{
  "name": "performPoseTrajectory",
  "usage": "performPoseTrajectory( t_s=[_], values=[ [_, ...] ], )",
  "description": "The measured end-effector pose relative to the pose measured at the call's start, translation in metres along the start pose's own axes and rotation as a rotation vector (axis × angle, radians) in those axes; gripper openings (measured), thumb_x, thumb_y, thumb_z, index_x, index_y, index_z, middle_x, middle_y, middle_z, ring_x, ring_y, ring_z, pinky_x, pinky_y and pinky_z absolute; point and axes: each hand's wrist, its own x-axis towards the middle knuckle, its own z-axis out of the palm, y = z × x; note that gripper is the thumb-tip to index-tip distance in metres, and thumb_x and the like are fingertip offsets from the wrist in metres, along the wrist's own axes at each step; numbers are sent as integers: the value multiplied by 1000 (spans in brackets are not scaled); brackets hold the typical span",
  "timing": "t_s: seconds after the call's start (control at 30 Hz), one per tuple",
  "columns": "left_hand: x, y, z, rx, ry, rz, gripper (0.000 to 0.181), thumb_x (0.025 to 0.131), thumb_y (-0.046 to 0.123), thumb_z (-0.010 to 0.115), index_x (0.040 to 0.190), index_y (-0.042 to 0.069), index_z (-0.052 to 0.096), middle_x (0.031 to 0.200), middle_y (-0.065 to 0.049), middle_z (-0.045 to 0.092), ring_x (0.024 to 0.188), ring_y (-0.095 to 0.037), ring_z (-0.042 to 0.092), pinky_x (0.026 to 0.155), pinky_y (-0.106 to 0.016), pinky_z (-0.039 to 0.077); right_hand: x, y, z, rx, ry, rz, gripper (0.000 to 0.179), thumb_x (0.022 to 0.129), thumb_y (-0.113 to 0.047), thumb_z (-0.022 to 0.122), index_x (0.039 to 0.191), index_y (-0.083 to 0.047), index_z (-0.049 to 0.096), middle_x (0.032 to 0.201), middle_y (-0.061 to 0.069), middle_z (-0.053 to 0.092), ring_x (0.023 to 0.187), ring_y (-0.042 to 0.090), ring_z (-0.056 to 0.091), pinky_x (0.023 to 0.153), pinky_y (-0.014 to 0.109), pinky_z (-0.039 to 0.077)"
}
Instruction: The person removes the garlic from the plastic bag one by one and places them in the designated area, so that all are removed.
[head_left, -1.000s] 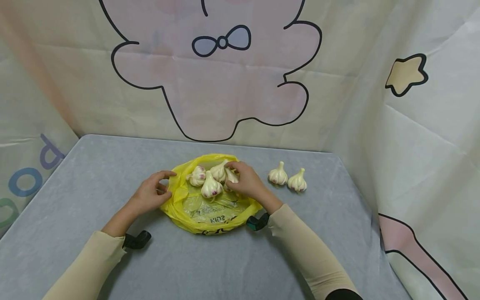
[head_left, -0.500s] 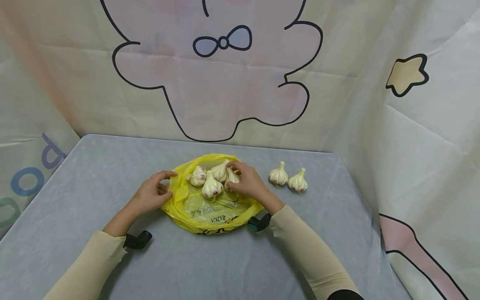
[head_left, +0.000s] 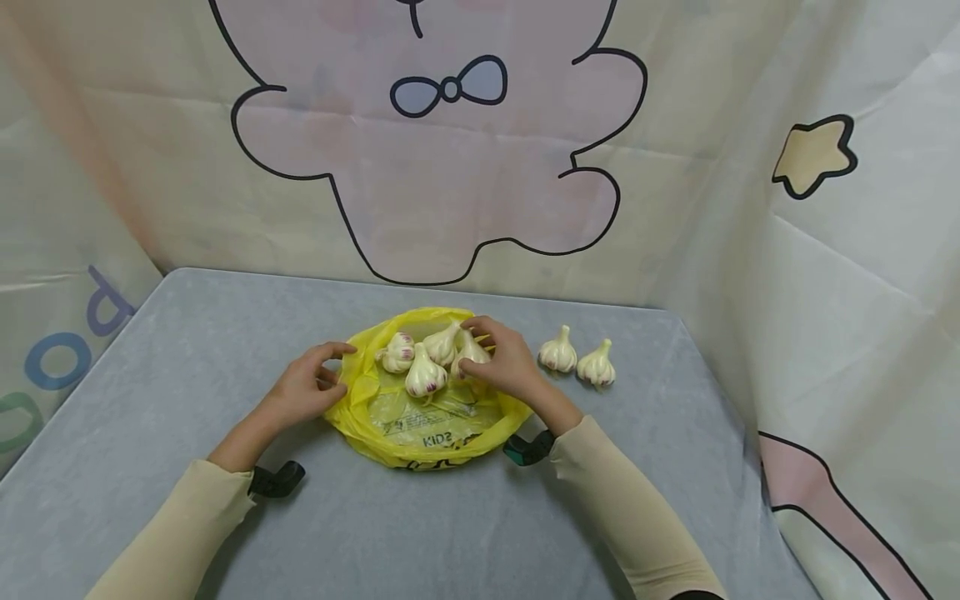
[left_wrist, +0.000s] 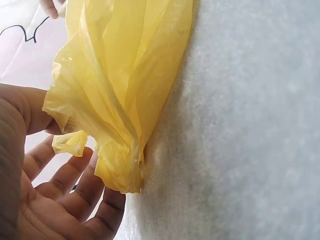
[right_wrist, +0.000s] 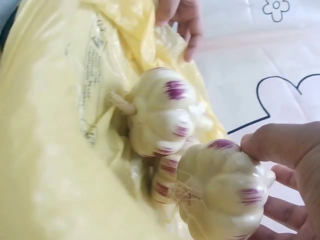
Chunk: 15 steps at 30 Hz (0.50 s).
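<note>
A yellow plastic bag [head_left: 360, 437] lies with its mouth spread wide on the table. My left hand [head_left: 300, 387] holds its left rim, the film lying between thumb and fingers in the left wrist view. Over the right side of the bag, my right hand [head_left: 513, 362] grips a garlic bulb [right_wrist: 222, 192] between thumb and fingers. Three other bulbs sit in the bag: a purple-streaked one [head_left: 396, 353] at left, one [head_left: 426, 375] in front and one [head_left: 441, 343] behind. Part of the gripped bulb is hidden by the fingers in the head view.
Two more garlic bulbs, one [head_left: 557, 350] slightly left of the other [head_left: 597, 365], stand on the grey tablecloth [head_left: 637, 467] to the right of the bag. A printed cloth backdrop [head_left: 450, 200] rises behind the table's far edge.
My right hand has shifted slightly to the right with the garlic bulb, which now stands a little farther from the other bulbs. My left hand stays at the bag's rim.
</note>
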Motion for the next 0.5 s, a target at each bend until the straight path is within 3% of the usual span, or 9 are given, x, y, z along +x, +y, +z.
performPoseTrajectory(
  t_s=[0.5],
  values=[
    [-2,1,0,-1,12,17,52,86,4,62,136,7,47,134,-24,48,91,-27,63,70,-34,55,-12,-3,-27,13,71,2,51,84,-25,73,131,-19,55,123,9,62,103,30,64,85,45,55]
  ],
)
